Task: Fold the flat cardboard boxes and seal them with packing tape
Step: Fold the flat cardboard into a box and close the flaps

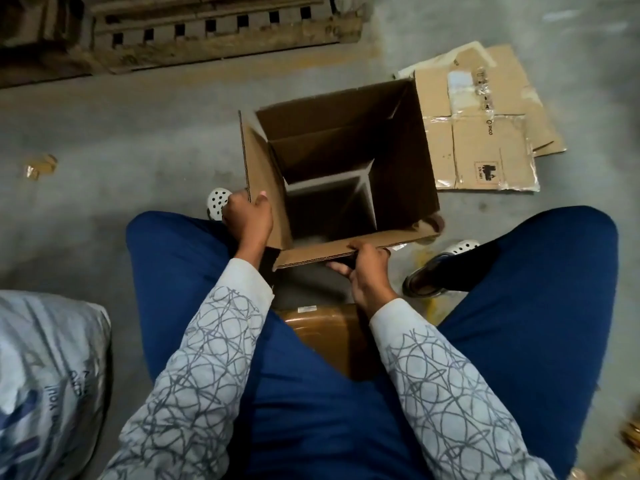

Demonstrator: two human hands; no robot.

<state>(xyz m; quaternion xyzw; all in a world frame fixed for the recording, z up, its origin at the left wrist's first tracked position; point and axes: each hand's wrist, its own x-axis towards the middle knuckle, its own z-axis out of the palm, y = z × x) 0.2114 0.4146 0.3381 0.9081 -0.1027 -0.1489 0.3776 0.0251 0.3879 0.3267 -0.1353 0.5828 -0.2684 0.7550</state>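
Opened cardboard box (346, 161) was held on floor between knees, at 12 o'clock, mouth tilted up toward sitter. Left hand (247, 216) was curled over left wall edge and right hand (369, 268) was clamped on near edge, probably so walls could be squared. Flat cardboard sheets (485, 133) lay at 2 o'clock (likely next in line). No tape was seen.

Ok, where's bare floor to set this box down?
Left of the box, bare concrete floor runs between the pallet, the cardboard scraps and the left knee. A narrower strip lies between pallet and box. Right side is crowded with flattened boxes.
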